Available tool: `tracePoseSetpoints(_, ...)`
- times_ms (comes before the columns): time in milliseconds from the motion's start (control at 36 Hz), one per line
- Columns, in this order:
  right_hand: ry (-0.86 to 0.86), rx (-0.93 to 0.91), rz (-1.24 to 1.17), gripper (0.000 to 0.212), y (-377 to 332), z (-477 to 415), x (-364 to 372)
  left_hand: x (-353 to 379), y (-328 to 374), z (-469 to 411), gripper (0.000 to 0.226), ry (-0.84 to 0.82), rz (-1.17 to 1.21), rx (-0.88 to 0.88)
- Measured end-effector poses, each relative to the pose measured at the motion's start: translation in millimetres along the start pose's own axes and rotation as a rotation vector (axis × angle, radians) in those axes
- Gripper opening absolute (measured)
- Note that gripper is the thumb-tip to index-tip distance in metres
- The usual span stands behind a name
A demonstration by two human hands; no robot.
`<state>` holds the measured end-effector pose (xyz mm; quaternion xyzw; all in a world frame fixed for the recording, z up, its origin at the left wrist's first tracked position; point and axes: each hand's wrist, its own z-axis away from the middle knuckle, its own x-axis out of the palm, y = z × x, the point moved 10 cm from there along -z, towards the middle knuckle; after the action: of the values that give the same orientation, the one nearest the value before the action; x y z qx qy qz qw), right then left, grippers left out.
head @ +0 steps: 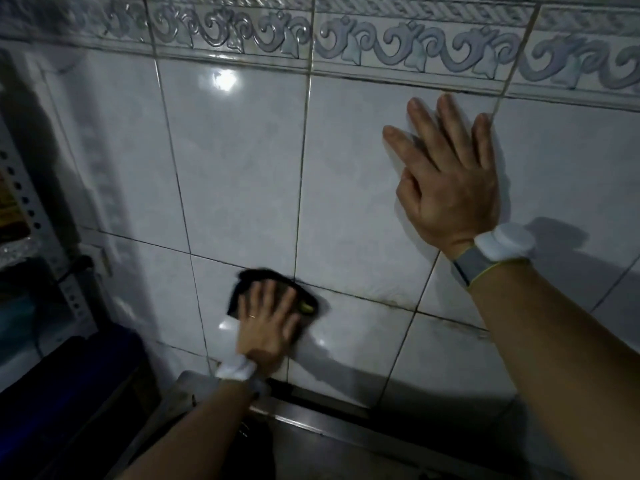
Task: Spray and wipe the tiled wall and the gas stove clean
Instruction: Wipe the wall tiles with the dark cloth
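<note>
Our left hand (266, 322) lay flat, fingers straight, pressing the dark cloth (252, 277) on the tiled wall (235, 150). A dirty grout line (391, 301) ran off to its right. Our right hand (450, 188) rested open and flat on the wall, higher up. The gas stove (346, 427) sat just below the left hand. We could read no words.
</note>
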<state>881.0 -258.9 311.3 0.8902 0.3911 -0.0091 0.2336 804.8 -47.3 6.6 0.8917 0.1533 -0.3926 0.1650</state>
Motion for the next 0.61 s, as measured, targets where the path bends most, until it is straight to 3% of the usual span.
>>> tracePoseSetpoints(139,0.015,0.005,0.007,0.051,0.1,0.8,-0.2,-66.0,-108.9,-48.9,0.072,0.180,0.132,-0.471)
tracePoseSetpoints(194,0.016,0.009,0.011,0.052,-0.2,0.9,-0.2,-101.8,-111.7,-78.7,0.071,0.313,0.184,-0.525)
tracePoseSetpoints(278,0.016,0.014,0.018,0.053,-0.7,-1.1,0.5,-148.3,-72.2,-120.3,0.069,0.483,0.202,-0.392)
tracePoseSetpoints(389,0.026,0.030,0.009,0.051,1.1,-2.1,-1.5,-182.1,13.4,-152.5,0.068,0.571,0.220,-0.252)
tracePoseSetpoints(444,0.022,0.036,-0.011,0.050,-0.7,-0.1,-0.2,-181.8,59.8,-151.0,0.069,0.561,0.237,-0.215)
tracePoseSetpoints(528,0.030,0.038,-0.016,0.050,1.1,0.1,-2.5,-158.9,131.8,-128.7,0.067,0.509,0.196,-0.026)
tracePoseSetpoints(611,0.021,0.033,-0.023,0.050,1.7,-0.1,-2.0,-107.4,154.9,-85.5,0.067,0.428,0.143,0.148)
